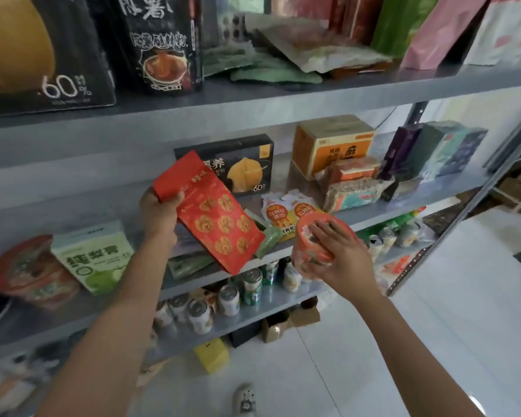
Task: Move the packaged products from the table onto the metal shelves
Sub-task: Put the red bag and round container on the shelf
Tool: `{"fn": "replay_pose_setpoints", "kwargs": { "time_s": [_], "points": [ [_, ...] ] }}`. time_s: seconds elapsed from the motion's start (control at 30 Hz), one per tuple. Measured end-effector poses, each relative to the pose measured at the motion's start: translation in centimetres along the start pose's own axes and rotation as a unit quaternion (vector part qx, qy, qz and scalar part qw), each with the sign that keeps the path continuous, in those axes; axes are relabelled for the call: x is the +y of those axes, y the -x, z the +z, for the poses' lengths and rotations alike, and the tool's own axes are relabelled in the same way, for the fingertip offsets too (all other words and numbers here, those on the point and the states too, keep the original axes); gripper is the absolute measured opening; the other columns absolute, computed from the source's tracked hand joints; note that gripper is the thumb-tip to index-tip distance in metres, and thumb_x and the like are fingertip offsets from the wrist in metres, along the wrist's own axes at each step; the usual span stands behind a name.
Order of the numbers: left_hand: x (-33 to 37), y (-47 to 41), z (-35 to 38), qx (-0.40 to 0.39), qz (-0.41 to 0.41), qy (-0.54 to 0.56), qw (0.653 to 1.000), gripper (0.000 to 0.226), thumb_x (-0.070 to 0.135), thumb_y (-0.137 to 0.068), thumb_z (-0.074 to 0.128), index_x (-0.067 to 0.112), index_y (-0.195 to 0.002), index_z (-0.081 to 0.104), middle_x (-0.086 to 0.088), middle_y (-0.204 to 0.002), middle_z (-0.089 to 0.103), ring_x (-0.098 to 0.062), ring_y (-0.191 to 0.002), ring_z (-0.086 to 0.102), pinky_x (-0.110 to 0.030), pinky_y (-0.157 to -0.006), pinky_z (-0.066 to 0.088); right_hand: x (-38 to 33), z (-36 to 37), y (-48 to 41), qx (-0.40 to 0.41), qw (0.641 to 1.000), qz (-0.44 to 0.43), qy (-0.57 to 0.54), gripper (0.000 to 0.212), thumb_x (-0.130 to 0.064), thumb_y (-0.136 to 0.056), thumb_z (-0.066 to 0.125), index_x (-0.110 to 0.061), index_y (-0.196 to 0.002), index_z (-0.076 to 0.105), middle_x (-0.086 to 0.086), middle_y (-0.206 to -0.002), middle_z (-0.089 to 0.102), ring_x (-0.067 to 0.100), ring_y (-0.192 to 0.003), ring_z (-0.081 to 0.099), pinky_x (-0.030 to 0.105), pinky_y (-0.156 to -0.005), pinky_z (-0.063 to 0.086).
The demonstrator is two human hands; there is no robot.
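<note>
My left hand [160, 210] grips the top corner of a red snack bag [211, 215] printed with golden cookies, holding it tilted in front of the middle metal shelf [403, 210]. My right hand [340, 254] holds an orange round tub [310, 240] from above, fingers spread over its lid, just at the front edge of that shelf. Behind the bag stands a black box with a yellow fruit picture [241, 167].
The middle shelf carries orange pouches [286, 210], an orange carton [331, 142], noodle packs [355, 189], dark bags [433, 149], a green-white box [94, 257] and a red cup [27, 272]. Cans [229, 299] fill the lower shelf. Bags crowd the top shelf [253, 94]. White floor lies right.
</note>
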State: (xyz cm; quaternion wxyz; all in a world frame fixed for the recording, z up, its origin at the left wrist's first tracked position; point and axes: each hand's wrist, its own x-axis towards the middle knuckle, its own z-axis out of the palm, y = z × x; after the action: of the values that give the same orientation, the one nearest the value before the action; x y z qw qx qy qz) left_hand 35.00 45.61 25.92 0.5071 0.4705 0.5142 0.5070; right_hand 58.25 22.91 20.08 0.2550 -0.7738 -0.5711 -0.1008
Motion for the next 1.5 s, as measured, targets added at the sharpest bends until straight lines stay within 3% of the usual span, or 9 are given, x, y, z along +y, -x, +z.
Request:
{"fn": "replay_pose_setpoints", "kwargs": {
  "time_s": [0.17, 0.33, 0.5, 0.63, 0.7, 0.8, 1.0, 1.33, 1.5],
  "points": [
    [-1.2, -6.0, 1.5, -0.016, -0.039, -0.035, 0.998, 0.015, 0.002, -0.082, 0.071, 0.012, -0.086, 0.060, -0.009, -0.092, 0.067, -0.022, -0.084, 0.061, -0.029, -0.068, 0.050, 0.6, 4.0, -5.4, -0.026, 0.999, -0.029, -0.030, 0.073, -0.062, -0.071, 0.052, -0.024, -0.133, 0.055, -0.003, -0.140, 0.053, 0.020, -0.134, 0.044, 0.056, -0.094, 0.046],
    [-3.8, -10.0, 2.2, -0.026, -0.077, -0.091, 0.993, 0.028, 0.008, -0.080, 0.072, 0.010, -0.105, 0.062, -0.021, -0.108, 0.067, -0.034, -0.096, 0.065, -0.053, -0.087, 0.053, 0.7, 5.5, -8.5, 0.017, 0.997, -0.059, -0.042, 0.068, -0.056, -0.072, 0.056, -0.021, -0.130, 0.058, -0.001, -0.135, 0.057, 0.022, -0.132, 0.047, 0.054, -0.095, 0.047],
    [-3.7, -9.3, 2.7, -0.056, -0.065, -0.072, 0.994, 0.033, 0.005, -0.090, 0.062, 0.006, -0.122, 0.056, -0.013, -0.110, 0.062, -0.026, -0.101, 0.060, -0.043, -0.089, 0.048, 1.0, 7.0, -10.4, -0.006, 0.994, -0.091, -0.055, 0.069, -0.056, -0.073, 0.059, -0.021, -0.133, 0.056, -0.001, -0.137, 0.056, 0.022, -0.134, 0.044, 0.055, -0.096, 0.046],
    [-3.9, -8.7, 3.5, 0.007, -0.039, -0.173, 0.984, 0.040, 0.018, -0.092, 0.062, 0.007, -0.124, 0.041, -0.016, -0.122, 0.055, -0.024, -0.096, 0.059, -0.035, -0.079, 0.049, 1.4, 7.3, -11.5, -0.013, 0.992, -0.108, -0.062, 0.070, -0.057, -0.075, 0.059, -0.021, -0.134, 0.055, -0.001, -0.139, 0.054, 0.022, -0.135, 0.043, 0.055, -0.098, 0.044],
    [-3.7, -7.0, 3.7, 0.078, 0.045, -0.292, 0.952, 0.044, 0.023, -0.092, 0.060, 0.007, -0.127, 0.037, -0.019, -0.131, 0.044, -0.030, -0.104, 0.053, -0.039, -0.083, 0.047, 2.0, 7.2, -11.8, -0.015, 0.991, -0.112, -0.070, 0.069, -0.057, -0.075, 0.059, -0.023, -0.135, 0.054, -0.001, -0.140, 0.053, 0.022, -0.135, 0.042, 0.058, -0.097, 0.043],
    [-4.9, -2.4, 4.8, 0.132, 0.230, -0.459, 0.848, 0.053, 0.035, -0.093, 0.052, 0.006, -0.136, 0.039, -0.025, -0.138, 0.034, -0.040, -0.121, 0.035, -0.051, -0.094, 0.040, 3.7, 7.1, -11.4, -0.011, 0.990, -0.113, -0.079, 0.070, -0.054, -0.074, 0.060, -0.025, -0.137, 0.050, 0.000, -0.141, 0.052, 0.024, -0.135, 0.042, 0.059, -0.094, 0.045],
    [-11.7, 3.9, 6.2, -0.078, 0.244, -0.647, 0.718, 0.084, 0.078, -0.079, 0.027, 0.024, -0.142, 0.043, -0.023, -0.151, 0.031, -0.045, -0.130, 0.036, -0.057, -0.107, 0.030, 7.4, 5.8, -10.0, -0.013, 0.989, -0.126, -0.078, 0.070, -0.055, -0.074, 0.061, -0.023, -0.136, 0.052, -0.001, -0.141, 0.052, 0.021, -0.136, 0.041, 0.057, -0.097, 0.045],
    [-10.5, 2.5, 3.3, -0.151, 0.216, -0.694, 0.670, 0.090, 0.071, -0.073, 0.057, 0.032, -0.149, 0.029, -0.012, -0.161, 0.002, -0.034, -0.148, 0.001, -0.053, -0.116, 0.005, 10.5, 5.0, -10.0, -0.030, 0.979, -0.172, -0.103, 0.070, -0.054, -0.075, 0.062, -0.022, -0.136, 0.052, -0.002, -0.141, 0.051, 0.020, -0.136, 0.042, 0.057, -0.097, 0.044],
    [-11.4, 6.4, 8.8, -0.169, 0.284, -0.711, 0.621, 0.085, 0.078, -0.079, 0.030, 0.021, -0.139, 0.048, -0.017, -0.131, 0.047, -0.035, -0.115, 0.043, -0.047, -0.094, 0.031, 12.2, 4.3, -9.5, -0.010, 0.976, -0.180, -0.123, 0.071, -0.051, -0.073, 0.067, -0.021, -0.136, 0.052, 0.000, -0.141, 0.052, 0.021, -0.135, 0.043, 0.057, -0.096, 0.045]
  ]
}}
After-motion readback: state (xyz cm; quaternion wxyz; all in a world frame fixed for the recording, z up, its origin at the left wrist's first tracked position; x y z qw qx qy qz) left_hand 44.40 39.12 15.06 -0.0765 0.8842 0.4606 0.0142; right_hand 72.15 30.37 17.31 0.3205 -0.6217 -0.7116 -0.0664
